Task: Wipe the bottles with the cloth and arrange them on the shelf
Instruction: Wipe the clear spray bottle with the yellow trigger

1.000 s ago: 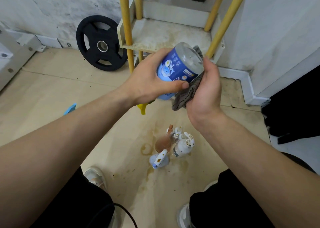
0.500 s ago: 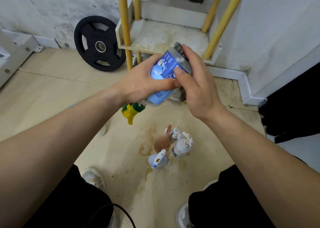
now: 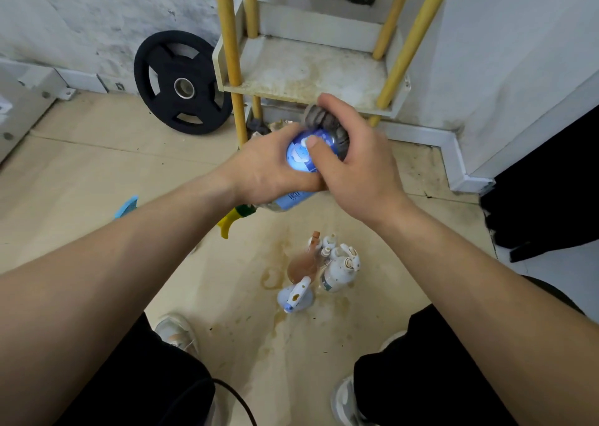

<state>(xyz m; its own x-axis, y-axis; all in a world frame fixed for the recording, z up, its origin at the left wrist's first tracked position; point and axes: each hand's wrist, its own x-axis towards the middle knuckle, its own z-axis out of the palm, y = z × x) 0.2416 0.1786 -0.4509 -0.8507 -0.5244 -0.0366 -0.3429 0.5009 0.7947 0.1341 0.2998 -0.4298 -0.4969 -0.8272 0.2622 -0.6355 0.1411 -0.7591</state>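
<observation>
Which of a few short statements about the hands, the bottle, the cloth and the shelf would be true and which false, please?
1. The left hand grips the blue-labelled bottle. True.
2. The right hand holds a grey cloth against that bottle. True.
3. Bottles already stand on the shelf tier by the hands. False: no bottles show on the shelf tier, only stains.
4. Several other bottles stand clustered on the floor between the person's legs. True.
5. The black weight plate lies flat on the floor. False: the weight plate leans upright against the wall.
</observation>
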